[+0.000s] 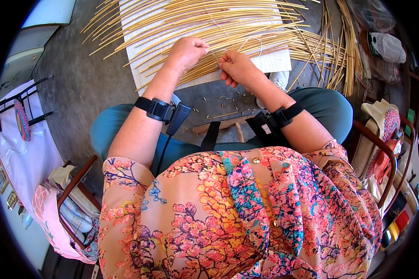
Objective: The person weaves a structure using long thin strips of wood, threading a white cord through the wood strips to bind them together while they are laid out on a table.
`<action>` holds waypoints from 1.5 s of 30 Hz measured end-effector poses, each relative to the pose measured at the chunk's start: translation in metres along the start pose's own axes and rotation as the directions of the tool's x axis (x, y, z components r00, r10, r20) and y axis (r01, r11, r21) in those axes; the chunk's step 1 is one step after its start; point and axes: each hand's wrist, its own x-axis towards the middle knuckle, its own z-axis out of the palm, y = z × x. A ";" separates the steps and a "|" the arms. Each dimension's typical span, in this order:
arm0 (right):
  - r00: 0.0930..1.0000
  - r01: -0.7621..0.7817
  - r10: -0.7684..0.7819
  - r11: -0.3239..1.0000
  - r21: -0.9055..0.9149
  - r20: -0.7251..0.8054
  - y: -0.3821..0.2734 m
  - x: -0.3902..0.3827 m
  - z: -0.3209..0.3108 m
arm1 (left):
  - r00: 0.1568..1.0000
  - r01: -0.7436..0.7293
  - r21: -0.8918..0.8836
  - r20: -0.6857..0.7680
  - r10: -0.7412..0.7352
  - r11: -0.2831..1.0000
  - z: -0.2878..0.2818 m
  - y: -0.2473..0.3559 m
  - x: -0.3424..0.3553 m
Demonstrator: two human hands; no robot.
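Many thin tan canes (172,25) lie side by side on a pale wood-grain board (181,85) in front of me. A thin white string (211,15) runs across them, and a loose loop of it curves beside my right hand. At the near edge of the canes, my left hand (186,54) is closed in a pinch, the string's end at its fingertips. Just to the right, my right hand (239,69) pinches the string between thumb and forefinger, the other fingers curled. The fingertips of both hands are a short gap apart.
More canes (351,60) are bundled on the floor at right, near clear plastic bags (387,46). Short cane offcuts and wooden sticks (223,123) lie between my knees. A black metal stand (25,107) is at left. Chair arms (377,144) flank me.
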 end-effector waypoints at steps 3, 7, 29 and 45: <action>1.000 0.010 -0.010 1.000 0.011 -0.017 0.002 0.001 0.001 | 1.000 0.015 -0.021 0.016 -0.014 1.000 -0.001 0.003 -0.001; 0.999 0.031 -0.030 0.999 0.024 -0.045 0.007 0.005 0.004 | 1.000 0.011 -0.038 0.010 -0.011 0.999 0.000 0.003 -0.001; 0.983 0.118 -0.076 0.958 0.262 -0.167 0.013 0.010 0.016 | 0.996 -0.087 0.027 0.005 0.087 0.996 0.005 -0.004 0.006; 0.643 0.390 -0.730 0.571 -0.723 -0.230 -0.013 0.019 -0.034 | 0.980 -0.175 0.261 -0.048 0.194 0.949 0.029 0.007 -0.004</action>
